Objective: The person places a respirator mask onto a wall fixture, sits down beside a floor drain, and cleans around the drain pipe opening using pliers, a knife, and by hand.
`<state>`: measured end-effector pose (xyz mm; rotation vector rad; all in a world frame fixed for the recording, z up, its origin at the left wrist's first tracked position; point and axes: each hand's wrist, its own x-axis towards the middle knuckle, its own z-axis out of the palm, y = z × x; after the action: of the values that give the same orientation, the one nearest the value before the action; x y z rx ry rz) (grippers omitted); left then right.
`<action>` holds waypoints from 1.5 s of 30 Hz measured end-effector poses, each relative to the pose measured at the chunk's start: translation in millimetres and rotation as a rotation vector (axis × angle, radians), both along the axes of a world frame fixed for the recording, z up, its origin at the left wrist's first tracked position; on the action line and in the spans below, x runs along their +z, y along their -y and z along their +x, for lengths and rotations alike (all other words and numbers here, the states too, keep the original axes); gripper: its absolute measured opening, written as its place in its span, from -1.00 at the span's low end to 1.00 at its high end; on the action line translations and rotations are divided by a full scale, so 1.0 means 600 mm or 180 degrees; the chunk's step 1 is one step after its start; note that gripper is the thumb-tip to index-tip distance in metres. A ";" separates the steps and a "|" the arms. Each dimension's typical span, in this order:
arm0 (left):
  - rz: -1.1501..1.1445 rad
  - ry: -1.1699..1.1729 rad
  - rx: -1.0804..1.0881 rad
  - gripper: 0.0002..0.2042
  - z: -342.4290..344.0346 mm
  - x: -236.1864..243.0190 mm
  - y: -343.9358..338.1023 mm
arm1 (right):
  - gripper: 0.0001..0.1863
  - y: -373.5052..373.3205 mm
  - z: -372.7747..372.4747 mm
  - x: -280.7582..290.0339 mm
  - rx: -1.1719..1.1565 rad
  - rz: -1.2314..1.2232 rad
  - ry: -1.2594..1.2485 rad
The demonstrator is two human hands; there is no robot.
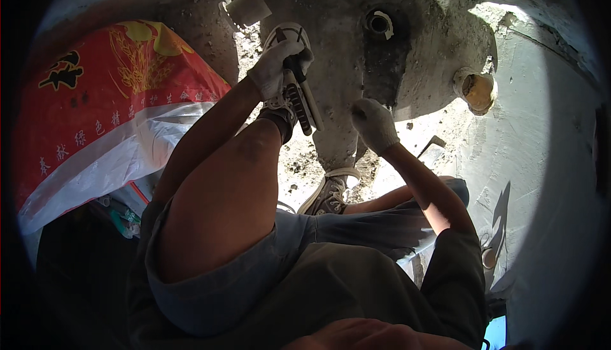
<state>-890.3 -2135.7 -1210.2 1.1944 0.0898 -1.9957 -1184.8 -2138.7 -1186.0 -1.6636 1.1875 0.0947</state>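
Tool (308,95) sits clamped in left hand (273,69), apart from curled right hand (375,126).

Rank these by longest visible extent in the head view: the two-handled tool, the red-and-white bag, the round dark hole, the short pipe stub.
1. Red-and-white bag
2. Two-handled tool, partly covered by the left hand
3. Short pipe stub
4. Round dark hole

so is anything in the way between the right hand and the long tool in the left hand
Nothing visible: the right hand is apart from the long tool, with only the grey surface showing in the gap. The left hand covers the tool's far end, though.
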 end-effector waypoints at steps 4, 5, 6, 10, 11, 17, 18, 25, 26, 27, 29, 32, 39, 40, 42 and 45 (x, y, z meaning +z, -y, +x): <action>-0.0118 -0.0004 -0.0057 -0.72 -0.004 0.005 0.008 | -0.86 -0.094 0.014 0.068 0.1154 -0.0401 0.1027; 0.0019 0.0076 -0.0016 -0.72 -0.008 0.005 0.005 | -0.83 -0.097 0.016 0.065 0.1626 -0.0487 0.0989; 0.0159 0.0159 0.0021 -0.72 -0.009 0.004 0.006 | -0.77 -0.088 0.024 0.045 0.2746 0.0151 0.0118; -0.0054 0.0107 -0.0075 -0.72 -0.002 -0.001 -0.002 | -0.84 -0.048 0.051 0.071 0.1583 -0.0744 0.0468; -0.0139 0.0067 -0.0134 -0.72 -0.002 0.001 0.003 | -0.84 -0.045 0.048 0.066 0.1532 -0.0751 0.0446; -0.0290 0.0097 -0.0299 -0.74 -0.019 0.023 0.017 | -0.54 0.016 0.053 0.061 -0.0986 0.1321 0.0523; -0.0085 0.0276 -0.0402 -0.76 -0.026 0.034 0.016 | -0.54 0.011 0.052 0.058 -0.1047 0.1303 0.0531; -0.0139 0.0488 -0.1317 -0.78 -0.085 0.090 0.056 | 0.03 0.004 0.096 0.108 -0.1142 0.1650 0.0716; -0.0025 0.0453 -0.1717 -0.76 -0.093 0.099 0.069 | -0.09 -0.001 0.093 0.114 -0.1290 0.1588 0.0519; 0.0096 0.0417 -0.2117 -0.74 -0.099 0.103 0.080 | -0.19 -0.007 0.089 0.120 -0.1441 0.1532 0.0320; 0.0135 0.0224 -0.2303 -0.68 -0.085 0.076 0.085 | -0.29 -0.030 0.058 0.112 -0.1684 0.1210 0.0612; -0.0155 -0.0368 -0.2507 -0.69 -0.065 0.051 0.115 | -0.41 -0.029 0.002 0.130 -0.2346 0.2728 0.1137; -0.0516 0.0638 -0.1827 -0.74 -0.091 0.057 0.196 | -0.66 -0.029 -0.067 0.137 -0.3134 0.3105 0.0810; -0.0843 0.1137 -0.1941 -0.74 -0.097 0.066 0.208 | -0.65 -0.029 -0.067 0.144 -0.3165 0.3040 0.0747; -0.1190 0.1503 -0.2200 -0.75 -0.108 0.083 0.234 | -0.66 -0.039 -0.061 0.150 -0.3435 0.2754 0.0739; -0.1544 0.1781 -0.2649 -0.77 -0.100 0.094 0.266 | -0.68 -0.063 -0.057 0.116 -0.3145 0.2565 0.0516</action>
<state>-950.6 -2295.2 -1154.0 1.5343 -1.2760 -2.0414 -1219.0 -2100.8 -1116.6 -0.2962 1.4564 -0.1639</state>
